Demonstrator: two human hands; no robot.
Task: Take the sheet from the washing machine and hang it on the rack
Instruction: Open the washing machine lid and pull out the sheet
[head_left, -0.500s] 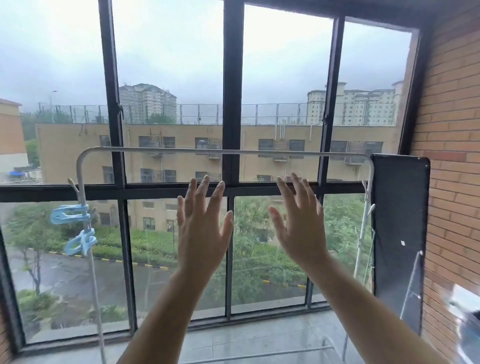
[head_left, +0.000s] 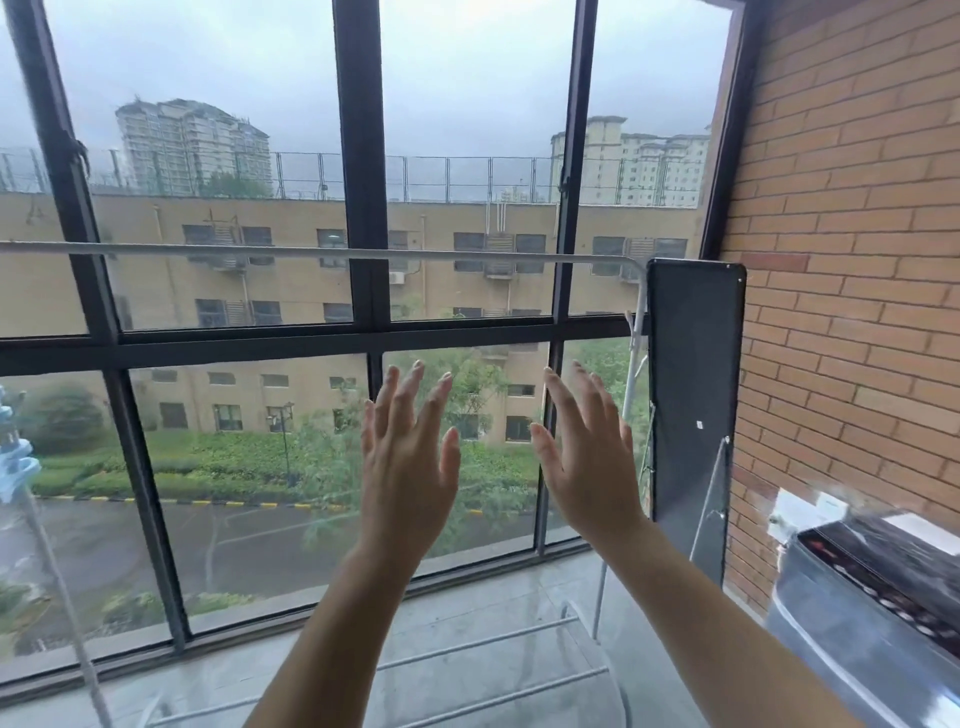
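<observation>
Head view: the look has swung right, so the washing machine (head_left: 862, 618) now shows at the near right. The left hand (head_left: 410, 467) and right hand (head_left: 587, 462) hold nothing, fingers spread. The rack (head_left: 322, 253) has no sheet on it. I cannot see the sheet; it is likely inside the machine.

Two hands raised, left hand (head_left: 408, 467) and right hand (head_left: 587, 462), centre. One rack (head_left: 363, 254). One washing machine (head_left: 872, 603), lower right. One dark panel (head_left: 693, 389).

The left grip (head_left: 408, 467) and right grip (head_left: 587, 467) are raised side by side before the window (head_left: 358, 208), fingers (head_left: 414, 400) straight and spread, below the white top rail of the rack (head_left: 311, 253), with the washing machine (head_left: 872, 597) at lower right beside the brick wall (head_left: 857, 208).
</observation>
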